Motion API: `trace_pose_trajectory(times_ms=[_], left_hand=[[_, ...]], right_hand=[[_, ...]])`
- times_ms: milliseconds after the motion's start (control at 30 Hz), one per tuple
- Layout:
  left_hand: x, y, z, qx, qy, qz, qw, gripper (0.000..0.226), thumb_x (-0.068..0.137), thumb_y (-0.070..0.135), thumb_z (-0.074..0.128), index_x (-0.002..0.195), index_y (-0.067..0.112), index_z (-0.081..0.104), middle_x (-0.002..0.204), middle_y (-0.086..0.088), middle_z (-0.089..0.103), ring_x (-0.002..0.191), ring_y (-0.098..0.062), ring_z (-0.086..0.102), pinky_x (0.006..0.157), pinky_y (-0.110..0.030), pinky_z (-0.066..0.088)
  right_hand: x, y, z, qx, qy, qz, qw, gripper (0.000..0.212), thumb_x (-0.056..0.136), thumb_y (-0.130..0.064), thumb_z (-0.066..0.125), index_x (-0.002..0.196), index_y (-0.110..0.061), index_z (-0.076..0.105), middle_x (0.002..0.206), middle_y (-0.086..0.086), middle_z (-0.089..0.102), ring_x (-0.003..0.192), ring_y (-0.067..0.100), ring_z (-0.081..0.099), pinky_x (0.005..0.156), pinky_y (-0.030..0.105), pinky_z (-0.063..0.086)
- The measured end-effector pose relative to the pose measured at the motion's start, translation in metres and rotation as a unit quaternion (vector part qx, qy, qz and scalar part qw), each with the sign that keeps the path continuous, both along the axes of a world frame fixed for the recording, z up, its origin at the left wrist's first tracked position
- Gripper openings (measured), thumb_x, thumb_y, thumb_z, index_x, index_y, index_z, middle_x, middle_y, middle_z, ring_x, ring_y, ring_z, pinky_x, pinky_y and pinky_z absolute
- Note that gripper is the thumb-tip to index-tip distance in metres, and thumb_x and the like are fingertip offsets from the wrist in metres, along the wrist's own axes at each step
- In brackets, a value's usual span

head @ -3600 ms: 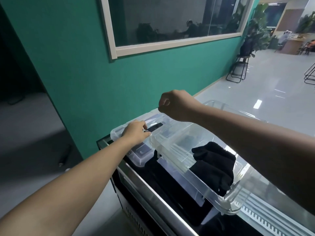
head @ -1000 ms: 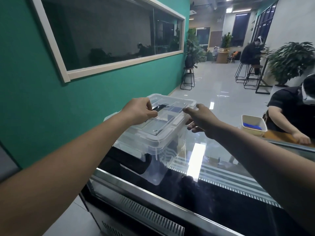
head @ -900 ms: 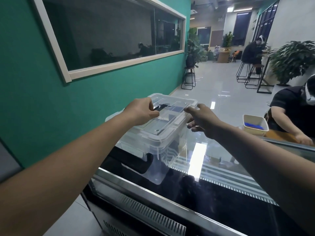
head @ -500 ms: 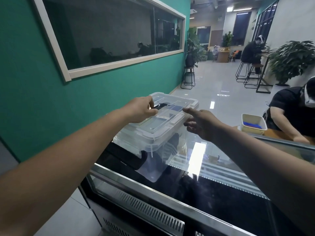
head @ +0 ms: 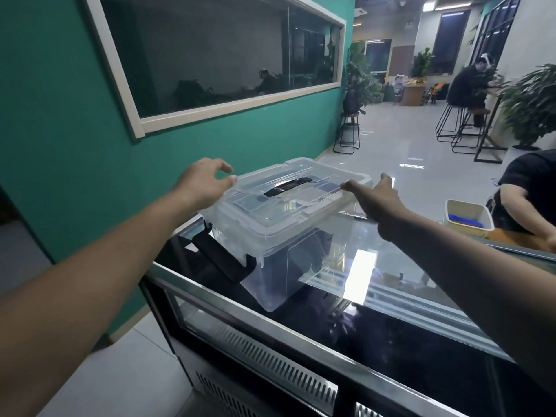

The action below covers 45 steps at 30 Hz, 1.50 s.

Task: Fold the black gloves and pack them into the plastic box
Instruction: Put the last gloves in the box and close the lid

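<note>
1. Head view. Left hand (head: 204, 183): fingers (head: 224, 168) loosely bent and apart, gripping nothing. The tips are at the far-left corner of the lid (head: 279, 219); touching or just shy, cannot tell.
2. Right hand (head: 377, 195): fingers spread and mostly straight, thumb by the lid's right edge. Nothing is held.
3. The lid sits flat on the plastic box (head: 279, 275). A black handle (head: 287, 186) lies down in the lid's recess. The black latch (head: 222, 257) at the near-left end juts outward and looks undone.
4. The box stands on the glass-topped counter (head: 391, 326), near its left end and close to the green wall (head: 75, 145).
5. Black gloves: not plainly seen. A dark shade behind the clear wall may be them, or the dark counter showing through.
6. Handling, as a judgement: a light load, thin plastic with soft cloth inside. The walls are probably stiff but springy. The smooth base probably slides easily on glass, so a sideways push would shift it.
7. Where to hold: palms under the lid rim at both short ends. The handle suits a one-hand lift only once the latches are clipped; otherwise the lid may come away.
8. Further out: a tan tub (head: 467, 215) at the counter's right, with a seated person (head: 529, 191) beside it.
</note>
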<state>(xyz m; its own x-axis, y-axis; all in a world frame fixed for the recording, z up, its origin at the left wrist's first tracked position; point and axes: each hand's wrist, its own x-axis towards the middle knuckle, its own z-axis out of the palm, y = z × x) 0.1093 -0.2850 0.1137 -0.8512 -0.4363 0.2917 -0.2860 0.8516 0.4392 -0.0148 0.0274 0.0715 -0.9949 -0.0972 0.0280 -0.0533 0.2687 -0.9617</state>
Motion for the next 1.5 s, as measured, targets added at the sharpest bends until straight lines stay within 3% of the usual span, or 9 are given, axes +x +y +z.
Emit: trace_pose_trajectory(times_ms=[100,367,533,700,833,1000,1133,1400,1500], left_hand=[[0.016,-0.018,-0.018,0.079,0.029,0.051,0.995,0.034,0.103,0.05,0.066,0.13,0.029,0.068,0.15,-0.003,0.058,0.14,-0.028,0.055,0.112,-0.045,0.044],[0.03,-0.017,-0.059,0.403,0.078,0.045,0.911,0.069,0.07,0.078,0.068,0.113,0.024,0.06,0.124,-0.011,0.073,0.104,-0.024,0.063,0.093,-0.045,0.049],[0.023,-0.008,-0.065,0.435,0.115,0.038,0.892,0.018,0.101,0.025,0.052,0.085,0.018,0.056,0.065,0.001,0.062,0.06,-0.017,0.053,0.067,-0.035,0.041],[0.022,-0.014,-0.075,0.406,0.117,0.057,0.905,0.044,0.082,0.049,0.055,0.113,0.019,0.061,0.107,-0.008,0.07,0.094,-0.028,0.065,0.088,-0.041,0.052],[0.016,-0.027,-0.076,0.377,0.098,0.041,0.92,0.046,0.085,0.061,0.059,0.115,0.026,0.062,0.117,-0.006,0.073,0.107,-0.027,0.068,0.102,-0.044,0.052],[0.007,-0.038,-0.067,0.318,0.105,0.065,0.94,0.051,0.098,0.066,0.064,0.117,0.018,0.063,0.117,-0.006,0.072,0.096,-0.021,0.066,0.087,-0.038,0.055],[0.0,-0.053,-0.061,0.316,0.107,0.115,0.936,0.076,0.074,0.086,0.071,0.108,0.018,0.065,0.116,-0.006,0.074,0.11,-0.032,0.07,0.107,-0.052,0.056],[-0.024,-0.094,-0.044,0.275,0.003,0.138,0.952,0.134,0.038,0.111,0.062,0.125,0.009,0.07,0.139,-0.014,0.07,0.118,-0.043,0.07,0.103,-0.054,0.058],[-0.022,-0.084,-0.038,0.264,-0.002,0.136,0.955,0.107,0.063,0.099,0.068,0.118,0.007,0.072,0.138,-0.017,0.07,0.119,-0.043,0.069,0.103,-0.051,0.056]], right_hand=[[-0.021,0.004,0.002,0.026,0.032,-0.012,0.999,0.091,0.094,-0.049,0.074,0.166,-0.015,0.028,0.166,0.014,0.033,0.14,0.036,0.048,0.092,0.031,0.04],[-0.036,-0.004,0.007,0.05,0.039,0.046,0.997,0.054,0.096,-0.038,0.073,0.137,-0.005,0.061,0.129,0.015,0.064,0.102,0.027,0.06,0.089,0.04,0.052],[-0.038,-0.006,0.002,0.029,0.022,0.064,0.997,0.049,0.09,-0.035,0.079,0.127,-0.007,0.062,0.125,0.018,0.066,0.109,0.031,0.066,0.099,0.043,0.057],[-0.039,-0.004,-0.002,0.035,0.018,0.07,0.997,0.053,0.089,-0.038,0.08,0.126,-0.007,0.058,0.12,0.017,0.065,0.113,0.035,0.066,0.106,0.051,0.056],[-0.038,0.002,-0.002,0.048,0.015,0.071,0.996,0.056,0.086,-0.041,0.083,0.122,-0.007,0.057,0.116,0.016,0.064,0.093,0.024,0.059,0.078,0.037,0.05],[-0.032,0.01,-0.002,0.077,0.023,0.081,0.993,0.058,0.087,-0.045,0.082,0.121,-0.004,0.058,0.109,0.015,0.063,0.083,0.02,0.056,0.066,0.031,0.045],[-0.019,0.013,-0.002,0.105,0.048,0.09,0.989,0.06,0.086,-0.052,0.082,0.116,-0.006,0.056,0.107,0.014,0.066,0.08,0.021,0.062,0.061,0.03,0.048],[0.006,0.011,0.005,0.195,0.041,0.144,0.969,0.07,0.079,-0.067,0.082,0.112,-0.015,0.048,0.104,0.02,0.067,0.074,0.031,0.063,0.06,0.04,0.051],[0.01,0.011,0.005,0.205,0.048,0.137,0.968,0.072,0.078,-0.069,0.082,0.111,-0.015,0.048,0.102,0.02,0.067,0.075,0.034,0.067,0.062,0.043,0.054]])
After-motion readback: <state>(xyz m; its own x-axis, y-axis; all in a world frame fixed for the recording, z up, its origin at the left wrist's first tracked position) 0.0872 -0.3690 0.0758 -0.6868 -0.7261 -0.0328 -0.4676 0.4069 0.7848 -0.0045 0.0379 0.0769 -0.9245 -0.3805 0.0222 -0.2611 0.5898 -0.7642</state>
